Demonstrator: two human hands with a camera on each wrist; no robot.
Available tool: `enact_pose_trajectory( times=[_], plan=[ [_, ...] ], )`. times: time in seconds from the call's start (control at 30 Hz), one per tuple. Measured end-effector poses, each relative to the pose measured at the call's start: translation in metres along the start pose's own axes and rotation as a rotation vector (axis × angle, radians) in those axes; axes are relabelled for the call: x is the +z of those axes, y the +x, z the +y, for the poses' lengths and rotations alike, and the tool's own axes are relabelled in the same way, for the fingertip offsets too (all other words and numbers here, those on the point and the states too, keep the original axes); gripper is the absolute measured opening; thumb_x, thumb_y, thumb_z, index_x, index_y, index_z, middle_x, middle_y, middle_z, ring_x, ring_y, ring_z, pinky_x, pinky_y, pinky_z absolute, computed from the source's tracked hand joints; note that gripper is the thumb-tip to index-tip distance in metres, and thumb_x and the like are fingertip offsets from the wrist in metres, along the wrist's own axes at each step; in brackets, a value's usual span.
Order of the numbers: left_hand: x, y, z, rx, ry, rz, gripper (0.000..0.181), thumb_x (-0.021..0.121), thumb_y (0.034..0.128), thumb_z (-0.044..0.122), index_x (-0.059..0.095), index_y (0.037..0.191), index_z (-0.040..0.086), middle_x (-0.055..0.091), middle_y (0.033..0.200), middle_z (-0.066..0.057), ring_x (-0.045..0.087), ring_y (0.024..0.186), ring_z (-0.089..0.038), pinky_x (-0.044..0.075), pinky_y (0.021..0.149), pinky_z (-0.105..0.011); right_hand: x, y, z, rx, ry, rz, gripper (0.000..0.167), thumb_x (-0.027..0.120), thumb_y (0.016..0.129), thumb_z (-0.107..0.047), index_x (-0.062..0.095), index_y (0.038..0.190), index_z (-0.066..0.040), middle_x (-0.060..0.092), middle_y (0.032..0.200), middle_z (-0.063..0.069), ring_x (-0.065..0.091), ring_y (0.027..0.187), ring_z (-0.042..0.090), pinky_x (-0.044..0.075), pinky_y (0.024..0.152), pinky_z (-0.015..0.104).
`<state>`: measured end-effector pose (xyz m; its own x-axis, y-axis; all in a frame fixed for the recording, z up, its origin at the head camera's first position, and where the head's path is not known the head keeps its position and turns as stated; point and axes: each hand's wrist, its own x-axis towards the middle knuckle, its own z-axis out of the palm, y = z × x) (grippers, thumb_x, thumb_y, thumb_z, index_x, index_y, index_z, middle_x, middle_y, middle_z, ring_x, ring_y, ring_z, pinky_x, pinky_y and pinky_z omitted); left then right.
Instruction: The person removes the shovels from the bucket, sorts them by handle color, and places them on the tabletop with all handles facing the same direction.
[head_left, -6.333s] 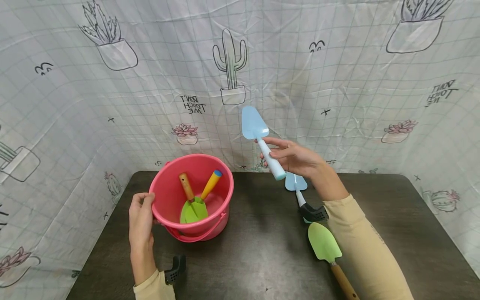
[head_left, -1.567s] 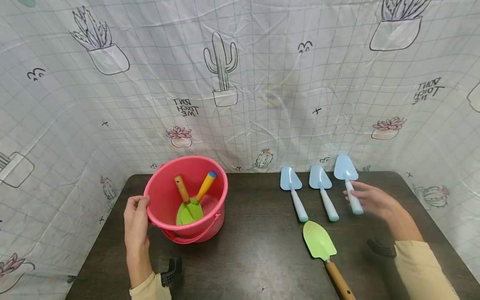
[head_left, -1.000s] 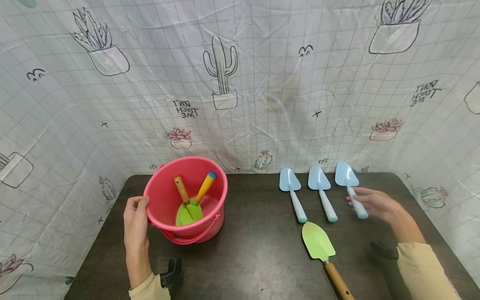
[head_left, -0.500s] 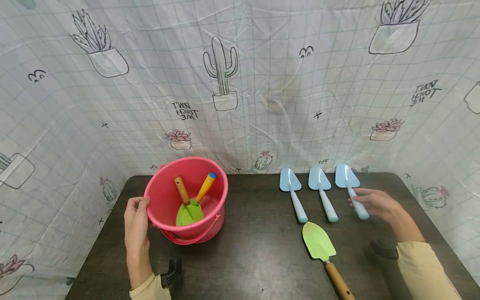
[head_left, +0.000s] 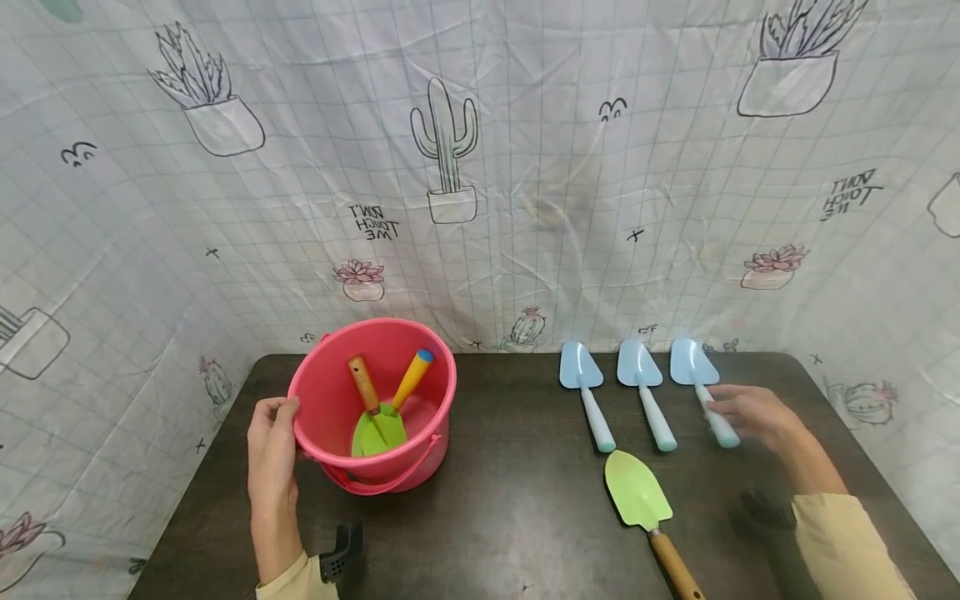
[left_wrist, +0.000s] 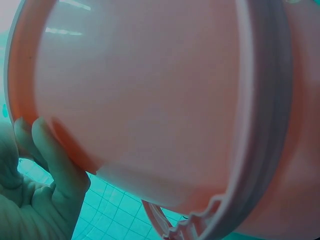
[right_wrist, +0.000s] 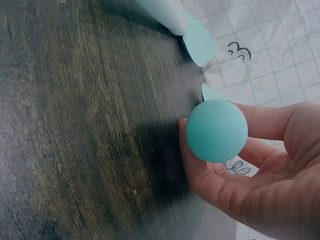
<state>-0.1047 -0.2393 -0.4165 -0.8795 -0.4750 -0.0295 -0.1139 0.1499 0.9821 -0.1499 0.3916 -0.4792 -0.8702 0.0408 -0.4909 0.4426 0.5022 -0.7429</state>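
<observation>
Presumably to steady it, the left hand (head_left: pixel 272 454) pinches the rim of the pink bucket (head_left: pixel 322 400). Inside, a wood-handled trowel (head_left: pixel 363 385) seems to cover a yellow-handled tool (head_left: pixel 411 379), whose head I can't make out. Between the hands, a blue trowel (head_left: pixel 580 367), a second blue trowel (head_left: pixel 640 367) and a green trowel (head_left: pixel 637 492) lie on the tabletop (head_left: pixel 517 517). The right hand (head_left: pixel 759 417) pinches a third blue trowel (head_left: pixel 693 365) by its handle, probably for control; whether its blade touches down I can't tell.

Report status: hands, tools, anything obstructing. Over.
Left hand grips pink bucket by the rim. Right hand holds rightmost blue trowel by its handle. Loose green trowel on table, touching neither hand. No visible obstruction.
</observation>
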Motion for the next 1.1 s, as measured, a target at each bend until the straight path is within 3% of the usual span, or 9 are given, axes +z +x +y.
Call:
enact_pose_trajectory(
  times=[0.07, 0.13, 0.37, 0.57, 1.1],
  plan=[
    [0.000, -0.001, -0.001, -0.001, -0.004, -0.002, 0.025, 0.048, 0.1073, 0.025, 0.050, 0.120, 0.004, 0.058, 0.080, -0.005, 0.050, 0.055, -0.009, 0.045, 0.052, -0.021, 0.002, -0.001, 0.002, 0.002, -0.029, 0.004, 0.066, 0.053, 0.108, -0.022, 0.025, 0.152, 0.018, 0.029, 0.150, 0.046, 0.038, 0.136, 0.060, 0.046, 0.102, 0.061],
    [-0.001, -0.001, -0.002, -0.003, -0.001, -0.001, 0.025, 0.048, 0.1073, 0.026, 0.050, 0.120, 0.004, 0.058, 0.080, -0.004, 0.050, 0.055, -0.009, 0.045, 0.052, -0.021, 0.004, -0.001, 0.002, 0.000, -0.048, 0.010, 0.065, 0.052, 0.108, -0.022, 0.026, 0.151, 0.018, 0.026, 0.151, 0.046, 0.038, 0.135, 0.060, 0.045, 0.103, 0.062],
    [-0.001, 0.001, -0.002, -0.006, -0.010, -0.006, 0.026, 0.048, 0.1076, 0.025, 0.050, 0.122, 0.004, 0.057, 0.079, -0.001, 0.050, 0.055, -0.009, 0.044, 0.051, -0.021, 0.006, -0.004, -0.002, -0.059, -0.182, 0.088, 0.061, 0.056, 0.105, -0.021, 0.037, 0.142, 0.024, 0.042, 0.136, 0.045, 0.054, 0.112, 0.048, 0.054, 0.084, 0.047],
    [-0.002, 0.001, -0.002, -0.014, -0.014, -0.009, 0.025, 0.047, 0.1078, 0.025, 0.050, 0.121, 0.004, 0.056, 0.077, 0.000, 0.049, 0.054, -0.008, 0.043, 0.050, -0.021, 0.013, -0.006, -0.007, -0.035, -0.283, 0.163, 0.069, 0.066, 0.096, -0.024, 0.039, 0.140, 0.023, 0.032, 0.143, 0.048, 0.045, 0.123, 0.059, 0.046, 0.094, 0.064],
    [-0.001, 0.012, 0.001, -0.023, -0.018, -0.029, 0.026, 0.048, 0.1078, 0.026, 0.050, 0.122, 0.004, 0.057, 0.077, -0.001, 0.049, 0.054, -0.008, 0.043, 0.050, -0.021, 0.024, -0.005, -0.013, -0.011, -0.273, 0.255, 0.061, 0.064, 0.092, -0.014, 0.041, 0.135, 0.023, 0.042, 0.132, 0.046, 0.048, 0.116, 0.058, 0.044, 0.092, 0.066]
  ],
)
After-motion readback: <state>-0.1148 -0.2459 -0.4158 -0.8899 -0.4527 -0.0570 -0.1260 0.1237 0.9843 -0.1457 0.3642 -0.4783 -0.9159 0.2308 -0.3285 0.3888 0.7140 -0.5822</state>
